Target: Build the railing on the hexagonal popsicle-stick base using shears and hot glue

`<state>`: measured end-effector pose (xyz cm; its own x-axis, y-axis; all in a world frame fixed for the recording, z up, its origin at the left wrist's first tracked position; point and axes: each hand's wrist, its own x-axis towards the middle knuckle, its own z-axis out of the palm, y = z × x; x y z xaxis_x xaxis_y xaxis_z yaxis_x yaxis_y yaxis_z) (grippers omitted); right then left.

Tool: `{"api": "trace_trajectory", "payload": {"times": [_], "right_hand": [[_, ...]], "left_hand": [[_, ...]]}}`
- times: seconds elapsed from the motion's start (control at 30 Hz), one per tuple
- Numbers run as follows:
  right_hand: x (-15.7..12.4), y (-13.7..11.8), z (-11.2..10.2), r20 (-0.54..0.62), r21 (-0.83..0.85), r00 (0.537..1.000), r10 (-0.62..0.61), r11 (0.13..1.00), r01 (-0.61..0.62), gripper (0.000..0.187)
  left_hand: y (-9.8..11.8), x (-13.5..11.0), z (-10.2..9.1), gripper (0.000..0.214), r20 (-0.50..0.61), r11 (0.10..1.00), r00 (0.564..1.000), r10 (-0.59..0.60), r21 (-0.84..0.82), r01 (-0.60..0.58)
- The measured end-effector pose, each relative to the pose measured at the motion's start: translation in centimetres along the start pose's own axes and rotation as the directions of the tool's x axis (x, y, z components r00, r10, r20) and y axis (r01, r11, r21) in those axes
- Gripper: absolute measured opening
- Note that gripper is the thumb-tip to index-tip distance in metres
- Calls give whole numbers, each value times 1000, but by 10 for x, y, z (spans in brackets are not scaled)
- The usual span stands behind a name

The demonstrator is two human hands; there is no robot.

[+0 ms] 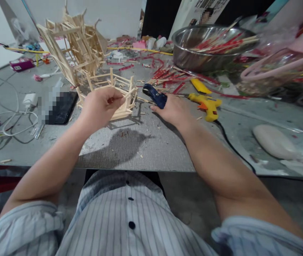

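My left hand (99,106) is closed in a pinch at a small frame of pale wooden sticks (123,114). A thin wooden stick (130,93) shows at its fingertips, over the frame's right side; whether it is joined to the frame I cannot tell. To the right of the frame, my right hand (173,109) is closed around a dark blue object (155,95), whose kind I cannot make out. Its rounded end points toward the frame, apart from it. A yellow glue gun (206,106) lies on the table just right of that hand.
Behind the frame stands a taller wooden-stick structure (73,46). A metal bowl (183,58) holds sticks in red wrappers, and more wrapped sticks (167,76) lie before it. A phone (63,108), charger (30,101) and cables lie left. A white rounded object (272,141) sits right.
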<state>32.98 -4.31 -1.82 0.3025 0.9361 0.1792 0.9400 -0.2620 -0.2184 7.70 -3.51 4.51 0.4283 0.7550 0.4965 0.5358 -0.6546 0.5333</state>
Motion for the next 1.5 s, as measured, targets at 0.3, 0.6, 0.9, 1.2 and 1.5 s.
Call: {"api": "trace_trajectory", "payload": {"times": [0.3, 0.6, 0.9, 1.2, 1.5], "right_hand": [[-4, 0, 6, 65, -162, 995, -73, 983, 83, 80], [-4, -4, 8, -156, 54, 936, -316, 943, 328, 44], [-10, -48, -4, -171, 517, 873, -457, 713, 474, 33], [6, -60, 14, -135, 655, 873, -468, 619, 433, 31], [8, -60, 17, -133, 657, 860, -494, 606, 449, 22]], "left_hand": [[3, 44, -21, 8, 345, 936, 912, -220, 340, 97], [-32, 60, -6, 15, 458, 963, 861, -221, 243, 118], [-28, 55, -6, 11, 608, 975, 778, -158, 219, 27], [-21, 50, -10, 14, 594, 971, 776, -212, 221, 96], [-7, 44, -12, 18, 557, 945, 784, -276, 308, 114]]}}
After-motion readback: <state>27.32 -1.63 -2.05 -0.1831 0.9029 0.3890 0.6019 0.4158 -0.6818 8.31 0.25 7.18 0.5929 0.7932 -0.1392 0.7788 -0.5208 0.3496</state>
